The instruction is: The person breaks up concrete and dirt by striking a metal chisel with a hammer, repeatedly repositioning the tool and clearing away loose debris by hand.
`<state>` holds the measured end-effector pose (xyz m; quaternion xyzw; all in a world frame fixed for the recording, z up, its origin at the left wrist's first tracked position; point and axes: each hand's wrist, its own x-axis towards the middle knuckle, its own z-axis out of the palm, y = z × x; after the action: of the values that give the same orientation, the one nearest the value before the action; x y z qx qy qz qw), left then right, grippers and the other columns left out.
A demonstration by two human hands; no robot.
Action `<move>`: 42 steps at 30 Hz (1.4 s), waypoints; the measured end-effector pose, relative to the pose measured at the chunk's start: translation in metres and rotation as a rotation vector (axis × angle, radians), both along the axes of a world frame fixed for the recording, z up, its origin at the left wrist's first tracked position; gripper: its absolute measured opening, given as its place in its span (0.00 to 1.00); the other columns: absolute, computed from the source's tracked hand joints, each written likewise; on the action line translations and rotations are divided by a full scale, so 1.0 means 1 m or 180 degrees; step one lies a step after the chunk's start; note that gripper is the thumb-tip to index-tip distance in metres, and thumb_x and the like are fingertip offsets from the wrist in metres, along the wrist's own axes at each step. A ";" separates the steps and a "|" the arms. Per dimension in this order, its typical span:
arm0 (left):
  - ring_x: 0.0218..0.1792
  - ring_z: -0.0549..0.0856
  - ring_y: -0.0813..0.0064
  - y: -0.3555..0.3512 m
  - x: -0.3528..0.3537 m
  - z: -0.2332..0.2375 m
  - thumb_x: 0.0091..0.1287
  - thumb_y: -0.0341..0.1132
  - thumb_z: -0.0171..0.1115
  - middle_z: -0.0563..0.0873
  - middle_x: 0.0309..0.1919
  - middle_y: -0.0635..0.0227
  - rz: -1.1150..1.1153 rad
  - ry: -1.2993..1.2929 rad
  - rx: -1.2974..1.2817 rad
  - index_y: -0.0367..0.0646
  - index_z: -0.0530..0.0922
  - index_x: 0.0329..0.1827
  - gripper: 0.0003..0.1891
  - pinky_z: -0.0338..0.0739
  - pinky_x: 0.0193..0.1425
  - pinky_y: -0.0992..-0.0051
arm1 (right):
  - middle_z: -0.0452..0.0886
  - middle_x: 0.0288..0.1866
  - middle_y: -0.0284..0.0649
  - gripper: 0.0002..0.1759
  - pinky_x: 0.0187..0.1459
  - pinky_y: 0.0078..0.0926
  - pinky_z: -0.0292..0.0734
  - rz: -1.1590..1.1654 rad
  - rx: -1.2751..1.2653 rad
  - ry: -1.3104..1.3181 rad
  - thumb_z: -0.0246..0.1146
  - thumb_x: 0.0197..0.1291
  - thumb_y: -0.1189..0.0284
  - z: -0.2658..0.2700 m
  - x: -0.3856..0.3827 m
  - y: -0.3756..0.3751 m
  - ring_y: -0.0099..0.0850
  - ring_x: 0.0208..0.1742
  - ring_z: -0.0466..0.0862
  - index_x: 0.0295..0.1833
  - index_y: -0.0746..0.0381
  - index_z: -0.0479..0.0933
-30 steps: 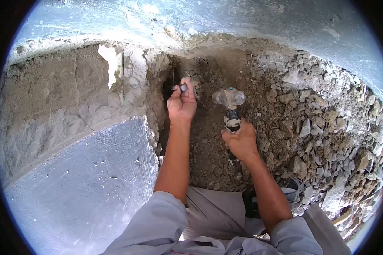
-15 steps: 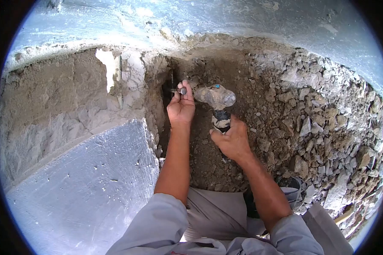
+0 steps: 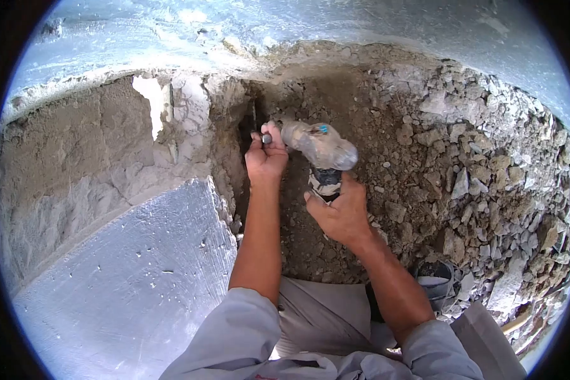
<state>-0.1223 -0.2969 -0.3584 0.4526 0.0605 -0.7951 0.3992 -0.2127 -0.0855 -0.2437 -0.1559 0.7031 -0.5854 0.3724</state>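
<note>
My left hand [image 3: 267, 158] is closed round a metal chisel [image 3: 266, 139], whose round end faces me beside the broken wall edge. My right hand [image 3: 343, 209] grips the dark, taped handle of a hammer [image 3: 323, 144]. The hammer's dusty head, with a small blue mark on it, is just right of my left fingers. Whether the head touches the chisel, I cannot tell. The chisel's far end is hidden in the shadowed gap.
Broken stones and rubble [image 3: 475, 190] cover the ground at right. A grey smooth slab [image 3: 133, 272] lies at lower left, below a rough wall [image 3: 76, 139]. A pale-blue surface [image 3: 361, 25] crosses the top. A shoe [image 3: 436, 278] shows by my right arm.
The hammer head has tilted, its right end now lower and its left end nearer my left hand. My left hand with the chisel has shifted slightly left in view.
</note>
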 end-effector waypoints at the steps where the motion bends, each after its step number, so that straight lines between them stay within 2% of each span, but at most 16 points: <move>1: 0.45 0.85 0.56 -0.002 -0.002 0.000 0.73 0.31 0.52 0.84 0.42 0.53 -0.0028 0.0018 0.0037 0.37 0.75 0.38 0.08 0.85 0.55 0.57 | 0.82 0.28 0.51 0.17 0.36 0.41 0.79 -0.0116 -0.0152 -0.0061 0.68 0.46 0.71 0.010 -0.005 -0.002 0.48 0.31 0.85 0.39 0.70 0.74; 5: 0.46 0.85 0.56 0.009 -0.020 0.017 0.74 0.31 0.51 0.83 0.42 0.52 -0.0020 -0.0283 0.0024 0.36 0.74 0.39 0.08 0.85 0.56 0.57 | 0.83 0.29 0.48 0.17 0.37 0.36 0.79 -0.0168 -0.0131 0.0074 0.68 0.46 0.73 0.013 -0.014 -0.004 0.41 0.31 0.86 0.40 0.70 0.75; 8: 0.46 0.85 0.56 0.010 -0.034 0.040 0.73 0.31 0.52 0.83 0.43 0.52 0.0148 -0.0059 0.0009 0.35 0.73 0.41 0.07 0.85 0.56 0.58 | 0.82 0.32 0.37 0.15 0.39 0.26 0.77 -0.0129 0.0025 -0.0411 0.68 0.48 0.76 0.015 -0.016 -0.003 0.22 0.33 0.79 0.42 0.68 0.75; 9: 0.47 0.85 0.56 0.010 -0.035 0.042 0.73 0.30 0.52 0.82 0.43 0.52 0.0145 -0.0077 -0.0035 0.34 0.72 0.43 0.07 0.85 0.57 0.58 | 0.81 0.33 0.36 0.15 0.39 0.25 0.76 -0.0112 -0.0022 -0.0457 0.68 0.48 0.76 0.011 -0.014 -0.002 0.21 0.34 0.77 0.42 0.68 0.75; 12: 0.48 0.84 0.55 0.009 -0.036 0.041 0.73 0.30 0.52 0.82 0.44 0.52 0.0132 -0.0067 -0.0033 0.34 0.72 0.43 0.07 0.85 0.56 0.58 | 0.83 0.30 0.42 0.15 0.38 0.31 0.78 -0.0219 0.0072 -0.0461 0.68 0.46 0.74 0.011 -0.009 -0.005 0.29 0.31 0.83 0.40 0.69 0.76; 16: 0.49 0.84 0.55 0.012 -0.037 0.044 0.74 0.31 0.51 0.82 0.45 0.51 0.0201 -0.0384 -0.0086 0.35 0.72 0.43 0.07 0.85 0.55 0.57 | 0.83 0.30 0.42 0.15 0.38 0.31 0.78 -0.0005 -0.0039 -0.0325 0.68 0.47 0.74 0.018 -0.010 -0.009 0.28 0.31 0.83 0.40 0.70 0.76; 19: 0.47 0.85 0.55 0.003 -0.024 0.034 0.75 0.30 0.50 0.83 0.44 0.51 0.0141 0.0056 -0.0149 0.36 0.72 0.44 0.07 0.85 0.55 0.56 | 0.83 0.30 0.42 0.16 0.38 0.30 0.78 0.0017 -0.0186 -0.0213 0.68 0.47 0.73 0.021 -0.011 -0.015 0.28 0.32 0.83 0.40 0.70 0.76; 27: 0.48 0.85 0.54 0.004 -0.026 0.025 0.76 0.34 0.48 0.83 0.43 0.54 -0.0043 -0.0261 -0.0166 0.37 0.72 0.43 0.09 0.84 0.55 0.56 | 0.83 0.29 0.42 0.16 0.37 0.29 0.78 -0.0003 -0.0100 -0.0241 0.69 0.47 0.73 0.014 -0.014 -0.023 0.27 0.31 0.82 0.41 0.69 0.76; 30: 0.52 0.83 0.53 0.006 -0.027 0.028 0.76 0.36 0.47 0.83 0.44 0.54 -0.0208 -0.0378 -0.0243 0.38 0.71 0.43 0.10 0.81 0.58 0.52 | 0.83 0.34 0.36 0.16 0.40 0.24 0.77 0.0042 -0.0169 -0.0112 0.68 0.48 0.76 0.014 -0.011 -0.020 0.21 0.34 0.79 0.43 0.69 0.75; 33: 0.55 0.82 0.52 0.009 -0.023 0.032 0.77 0.39 0.45 0.83 0.45 0.54 -0.0306 -0.0411 -0.0237 0.39 0.71 0.44 0.12 0.76 0.62 0.49 | 0.82 0.32 0.36 0.14 0.38 0.24 0.77 -0.0859 -0.0752 -0.0344 0.68 0.48 0.77 -0.009 0.018 -0.036 0.21 0.33 0.80 0.40 0.69 0.76; 36: 0.58 0.79 0.50 0.006 -0.022 0.027 0.78 0.42 0.40 0.83 0.48 0.53 -0.0484 -0.0522 -0.0191 0.39 0.71 0.44 0.15 0.72 0.65 0.48 | 0.83 0.30 0.42 0.13 0.37 0.29 0.78 -0.0260 -0.0183 -0.0297 0.67 0.47 0.74 -0.037 0.026 -0.058 0.27 0.32 0.82 0.38 0.69 0.77; 37: 0.59 0.79 0.50 0.006 -0.020 0.028 0.78 0.42 0.39 0.82 0.49 0.52 -0.0638 -0.0776 -0.0233 0.39 0.71 0.44 0.16 0.71 0.66 0.48 | 0.82 0.30 0.50 0.14 0.38 0.34 0.78 0.0796 0.0776 -0.0158 0.65 0.46 0.70 -0.037 0.011 -0.065 0.36 0.31 0.83 0.37 0.68 0.77; 38: 0.60 0.78 0.49 0.008 -0.017 0.028 0.78 0.42 0.38 0.82 0.51 0.52 -0.0800 -0.1038 -0.0285 0.38 0.71 0.44 0.17 0.69 0.67 0.48 | 0.82 0.32 0.54 0.15 0.41 0.38 0.78 0.0878 0.0764 -0.0108 0.64 0.46 0.69 -0.036 0.010 -0.062 0.44 0.36 0.83 0.39 0.69 0.77; 40: 0.60 0.77 0.49 0.006 -0.013 0.018 0.78 0.42 0.37 0.81 0.53 0.50 -0.0748 -0.0636 -0.0407 0.37 0.71 0.45 0.18 0.66 0.70 0.49 | 0.82 0.37 0.62 0.19 0.45 0.44 0.78 0.1069 0.0697 0.0019 0.64 0.47 0.68 -0.032 0.010 -0.063 0.59 0.45 0.82 0.42 0.69 0.76; 41: 0.59 0.77 0.50 0.000 -0.009 0.008 0.78 0.42 0.37 0.81 0.52 0.50 -0.0774 -0.0481 -0.0492 0.37 0.71 0.45 0.17 0.66 0.69 0.50 | 0.82 0.35 0.60 0.19 0.43 0.43 0.79 0.0918 0.0715 -0.0142 0.65 0.46 0.68 -0.029 0.016 -0.057 0.56 0.43 0.83 0.41 0.70 0.76; 42: 0.58 0.78 0.50 0.003 -0.002 0.006 0.78 0.42 0.37 0.81 0.52 0.51 -0.0779 -0.0358 -0.0528 0.38 0.71 0.45 0.17 0.66 0.69 0.50 | 0.82 0.34 0.55 0.17 0.42 0.39 0.78 0.0765 0.0533 -0.0152 0.65 0.46 0.70 -0.024 0.025 -0.047 0.48 0.39 0.83 0.41 0.69 0.76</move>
<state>-0.1238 -0.2936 -0.3522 0.4658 -0.0836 -0.8135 0.3381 -0.1877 -0.1324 -0.2677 -0.1934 0.7167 -0.4795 0.4681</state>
